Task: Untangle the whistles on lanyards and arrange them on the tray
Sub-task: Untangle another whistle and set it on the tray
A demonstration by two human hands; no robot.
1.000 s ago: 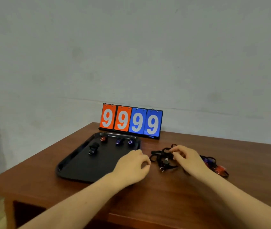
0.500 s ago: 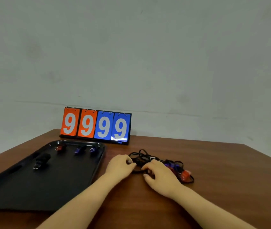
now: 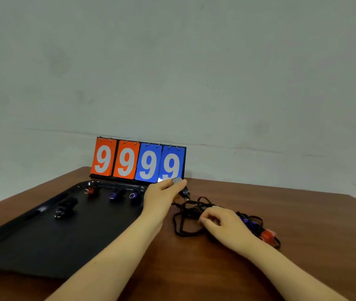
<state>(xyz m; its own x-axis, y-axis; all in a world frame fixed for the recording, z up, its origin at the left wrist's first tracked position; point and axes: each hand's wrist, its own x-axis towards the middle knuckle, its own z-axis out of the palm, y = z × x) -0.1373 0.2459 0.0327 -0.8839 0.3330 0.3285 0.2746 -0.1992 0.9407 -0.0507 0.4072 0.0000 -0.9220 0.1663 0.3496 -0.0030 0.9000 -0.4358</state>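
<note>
A wooden desk is shown from the head view. A black tray lies at 9 o'clock of the hands; four whistles are seen on it: a black whistle, an orange whistle and two blue whistles along its far rim. A flip scoreboard reading 9999 stands at 12 o'clock. The left hand is raised at the tray's right edge, its grip pinched on a dark whistle from which a black lanyard trails to the tangle. The right hand is pressed on the tangle of lanyards, fingers curled; what its grip holds cannot be told. A red whistle is seen at 3 o'clock of that hand.
</note>
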